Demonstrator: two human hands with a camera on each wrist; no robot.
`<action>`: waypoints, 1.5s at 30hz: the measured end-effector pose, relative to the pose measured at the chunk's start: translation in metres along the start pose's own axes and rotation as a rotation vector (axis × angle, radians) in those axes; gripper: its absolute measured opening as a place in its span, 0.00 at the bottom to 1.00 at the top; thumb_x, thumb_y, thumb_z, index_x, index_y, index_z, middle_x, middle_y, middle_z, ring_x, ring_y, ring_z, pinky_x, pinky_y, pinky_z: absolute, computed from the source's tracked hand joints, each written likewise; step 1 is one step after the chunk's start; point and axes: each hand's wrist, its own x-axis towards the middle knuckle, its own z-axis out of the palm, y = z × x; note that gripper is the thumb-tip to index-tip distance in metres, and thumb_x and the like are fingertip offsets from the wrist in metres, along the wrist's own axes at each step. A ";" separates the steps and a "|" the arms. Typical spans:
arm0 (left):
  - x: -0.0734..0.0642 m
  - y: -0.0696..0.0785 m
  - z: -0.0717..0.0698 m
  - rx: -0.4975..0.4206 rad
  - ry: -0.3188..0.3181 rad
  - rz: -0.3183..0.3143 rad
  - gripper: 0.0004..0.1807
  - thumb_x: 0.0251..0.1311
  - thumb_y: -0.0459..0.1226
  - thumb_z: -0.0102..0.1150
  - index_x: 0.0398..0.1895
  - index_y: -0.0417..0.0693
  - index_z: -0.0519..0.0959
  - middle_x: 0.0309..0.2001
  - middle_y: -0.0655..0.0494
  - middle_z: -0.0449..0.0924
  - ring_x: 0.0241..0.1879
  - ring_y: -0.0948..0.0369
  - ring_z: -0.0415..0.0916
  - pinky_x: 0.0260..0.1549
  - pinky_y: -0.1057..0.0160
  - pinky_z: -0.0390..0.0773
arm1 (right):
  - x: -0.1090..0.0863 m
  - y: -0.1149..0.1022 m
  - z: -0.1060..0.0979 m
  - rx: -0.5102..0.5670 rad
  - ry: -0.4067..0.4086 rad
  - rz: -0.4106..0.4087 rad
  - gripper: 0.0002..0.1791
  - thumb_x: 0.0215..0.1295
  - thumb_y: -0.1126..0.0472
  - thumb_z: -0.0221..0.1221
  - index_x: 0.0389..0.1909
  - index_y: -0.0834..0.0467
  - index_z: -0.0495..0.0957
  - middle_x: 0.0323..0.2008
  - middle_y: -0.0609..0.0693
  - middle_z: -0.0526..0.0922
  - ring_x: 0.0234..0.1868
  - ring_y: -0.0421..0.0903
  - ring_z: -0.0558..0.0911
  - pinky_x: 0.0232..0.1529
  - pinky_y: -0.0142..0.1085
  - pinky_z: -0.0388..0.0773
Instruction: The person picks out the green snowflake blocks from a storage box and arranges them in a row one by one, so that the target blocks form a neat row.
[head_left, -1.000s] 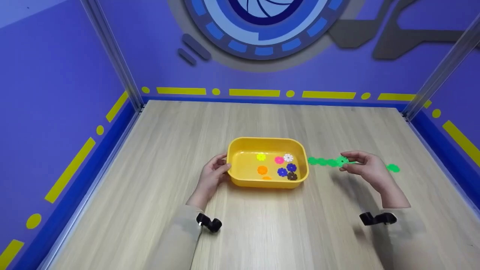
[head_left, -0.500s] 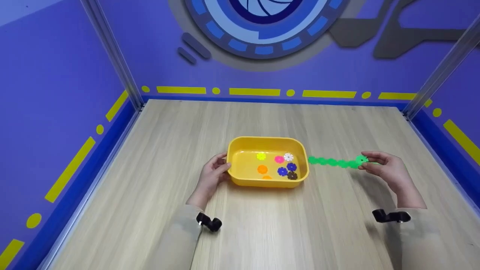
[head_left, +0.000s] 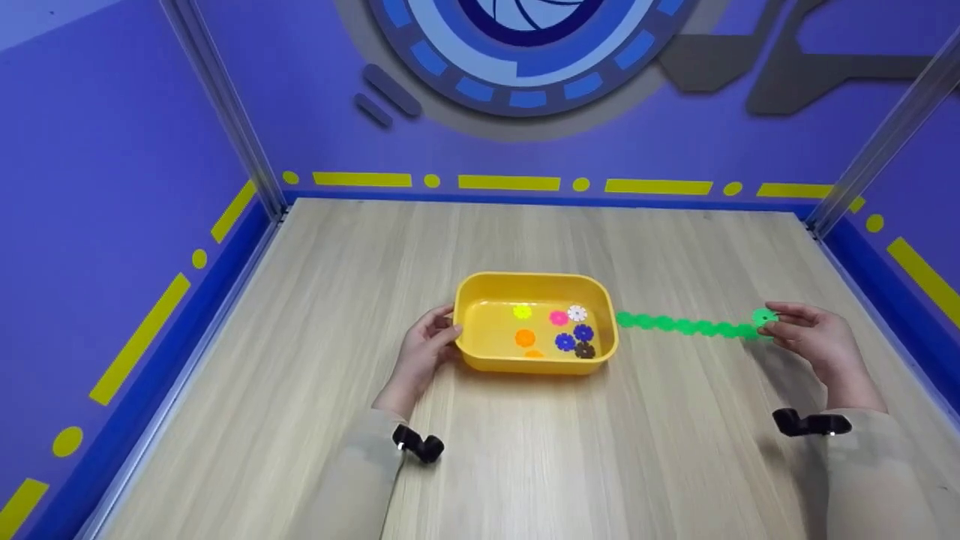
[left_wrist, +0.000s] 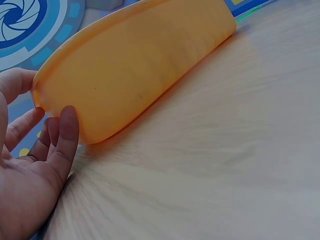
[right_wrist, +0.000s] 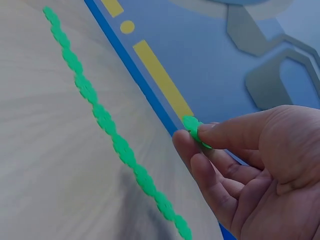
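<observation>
My left hand [head_left: 420, 364] grips the left end of a yellow plastic tub [head_left: 536, 366], its thumb at the near corner and fingers farther back. In the left wrist view, the fingertips [left_wrist: 69, 117] lie against the tub's outer wall. A green flower-shaped disc [head_left: 764, 316] is pinched between thumb and forefinger of my right hand [head_left: 821, 345], raised over the table. Below it lies a long row of green flower-shaped discs [head_left: 682, 325], stretching from the tub's right side toward that hand. The right wrist view shows this row [right_wrist: 102, 117] unobstructed, edge to edge.
Inside the tub lie several loose discs, among them a yellow one [head_left: 522, 312], a pink one [head_left: 559, 319], a white one [head_left: 577, 313] and a brown one [head_left: 584, 350]. Blue-purple panels [head_left: 322, 127] enclose the wooden table [head_left: 375, 247] at the back and sides.
My right hand has travelled to the right along the green row with the disc in its fingers, uncovering more of the row. The left hand and tub stay where they were.
</observation>
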 end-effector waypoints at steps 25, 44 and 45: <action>-0.005 0.002 -0.002 -0.010 -0.007 0.010 0.26 0.68 0.29 0.59 0.69 0.39 0.72 0.47 0.52 0.74 0.38 0.60 0.79 0.34 0.65 0.86 | 0.013 0.033 -0.050 0.023 0.366 0.321 0.21 0.70 0.68 0.58 0.26 0.37 0.82 0.22 0.29 0.77 0.26 0.31 0.79 0.29 0.24 0.81; -0.003 0.000 -0.002 -0.013 -0.016 0.014 0.26 0.68 0.29 0.59 0.69 0.39 0.72 0.46 0.53 0.73 0.37 0.61 0.78 0.32 0.66 0.84 | 0.016 0.032 -0.042 -0.356 0.474 0.343 0.28 0.72 0.55 0.52 0.70 0.59 0.73 0.53 0.49 0.78 0.76 0.57 0.63 0.48 0.25 0.72; -0.003 -0.001 -0.002 -0.010 -0.014 0.014 0.26 0.68 0.30 0.59 0.69 0.39 0.72 0.46 0.53 0.73 0.37 0.61 0.78 0.32 0.66 0.84 | 0.015 0.033 -0.040 -0.311 0.491 0.345 0.25 0.72 0.56 0.52 0.67 0.55 0.76 0.47 0.43 0.78 0.73 0.55 0.65 0.51 0.26 0.72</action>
